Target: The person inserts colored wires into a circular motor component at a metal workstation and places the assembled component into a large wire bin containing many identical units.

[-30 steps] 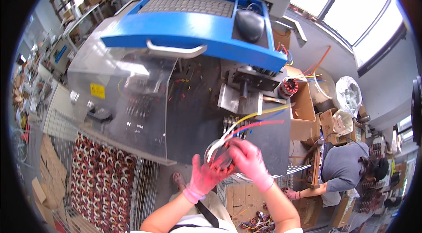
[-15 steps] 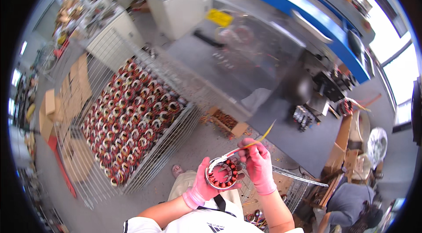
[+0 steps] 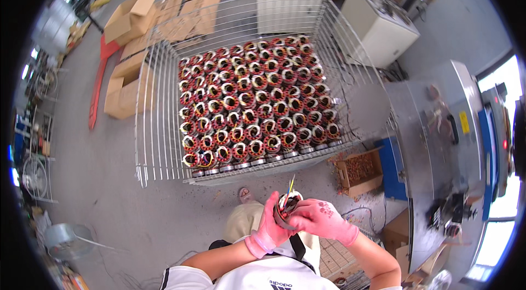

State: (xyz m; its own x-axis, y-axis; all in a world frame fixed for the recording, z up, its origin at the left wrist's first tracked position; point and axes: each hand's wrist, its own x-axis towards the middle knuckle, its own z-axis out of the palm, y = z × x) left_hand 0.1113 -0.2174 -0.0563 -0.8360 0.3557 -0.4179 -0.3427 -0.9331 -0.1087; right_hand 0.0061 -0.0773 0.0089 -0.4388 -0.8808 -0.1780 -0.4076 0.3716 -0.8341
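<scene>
A motor stator (image 3: pixel 283 217), a dark ring with copper windings, is held tilted in front of my body. My left hand (image 3: pixel 267 228), in a pink glove, is wrapped round its left side. On the other side my right hand (image 3: pixel 323 220), gloved alike, has its fingers at the rim and inside edge. Coloured lead wires (image 3: pixel 290 187), one of them yellow, stick up from the ring beside a white sleeve. Part of the stator is hidden behind the right fingers. Beyond my hands, rows of similar wound stators (image 3: pixel 249 117) fill a wire basket (image 3: pixel 149 142).
An open carton (image 3: pixel 366 176) of small reddish scraps stands right of the basket. Cardboard boxes (image 3: pixel 125 90) and a red pallet-jack handle (image 3: pixel 96 90) are at the left. A machine with a clear cover (image 3: pixel 433 120) stands at the right. White cabinets (image 3: pixel 290 5) stand behind the basket.
My view has swung left, bringing the basket to the middle. My right hand has left the wire ends and gone onto the stator, which is now tilted. The left hand still grips it.
</scene>
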